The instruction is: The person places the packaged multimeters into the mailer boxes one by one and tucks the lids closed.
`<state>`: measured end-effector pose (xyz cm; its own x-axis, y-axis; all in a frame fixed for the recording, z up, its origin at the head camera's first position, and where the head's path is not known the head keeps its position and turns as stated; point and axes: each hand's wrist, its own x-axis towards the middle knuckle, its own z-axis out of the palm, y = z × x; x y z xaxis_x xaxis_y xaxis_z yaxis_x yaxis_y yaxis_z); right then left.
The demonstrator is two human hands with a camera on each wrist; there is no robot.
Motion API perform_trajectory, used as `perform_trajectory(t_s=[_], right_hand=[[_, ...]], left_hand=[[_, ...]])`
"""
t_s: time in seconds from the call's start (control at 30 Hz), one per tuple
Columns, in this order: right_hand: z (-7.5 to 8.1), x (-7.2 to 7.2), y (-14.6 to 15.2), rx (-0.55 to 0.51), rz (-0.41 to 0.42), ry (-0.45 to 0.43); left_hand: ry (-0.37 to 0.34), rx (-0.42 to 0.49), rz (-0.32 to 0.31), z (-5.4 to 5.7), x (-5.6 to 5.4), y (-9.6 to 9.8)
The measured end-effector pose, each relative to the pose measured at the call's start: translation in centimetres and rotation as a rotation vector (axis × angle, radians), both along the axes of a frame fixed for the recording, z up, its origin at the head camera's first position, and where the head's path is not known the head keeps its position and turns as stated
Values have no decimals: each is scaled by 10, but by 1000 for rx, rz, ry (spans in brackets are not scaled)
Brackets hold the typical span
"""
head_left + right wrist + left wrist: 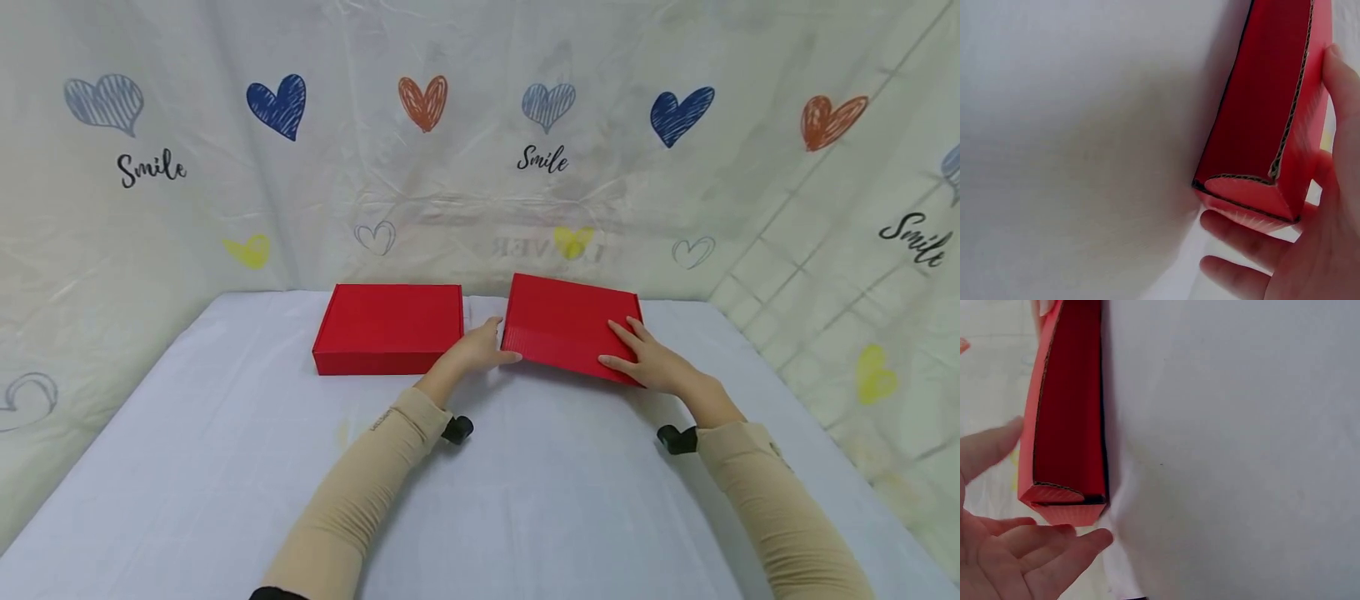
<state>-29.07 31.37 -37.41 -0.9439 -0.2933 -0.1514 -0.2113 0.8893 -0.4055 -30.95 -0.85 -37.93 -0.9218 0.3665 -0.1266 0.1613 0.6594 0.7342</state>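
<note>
A flat red cardboard box sits askew at the back of the table, right of centre. At its left end is my left hand, thumb by the front corner; in the left wrist view, straight, spread fingers lie close to the box's end. My right hand rests over the right end, thumb and a finger extended on the top. From the right wrist, the thumb lies on the lid and other fingers reach past the box's end. Its front wall has a bare corrugated edge.
A second closed red box lies to the left, its right edge close to my left forearm. A white cloth covers the table. Behind hangs a pale curtain printed with hearts and words.
</note>
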Motion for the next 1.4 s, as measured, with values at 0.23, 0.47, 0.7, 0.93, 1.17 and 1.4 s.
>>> perform_trajectory(t_s=[0.23,0.47,0.7,0.93,1.17,1.4], right_hand=[[-5,-5,9,-101,19,-20],[-10,-11,12,-159,42,-12],[-12,-20,10,-150,48,-15],[-11,-24,8,-158,70,-8],[-12,-30,3,-163,94,6],[-14,-35,-1,-162,85,-3]], left_hand=[[59,77,-85,-5,-7,9],[166,-50,-137,-7,-17,19],[201,-201,-201,-7,-19,20],[197,-301,-225,-5,-14,20],[166,-393,-205,-2,-3,18],[174,-382,-170,0,-3,17]])
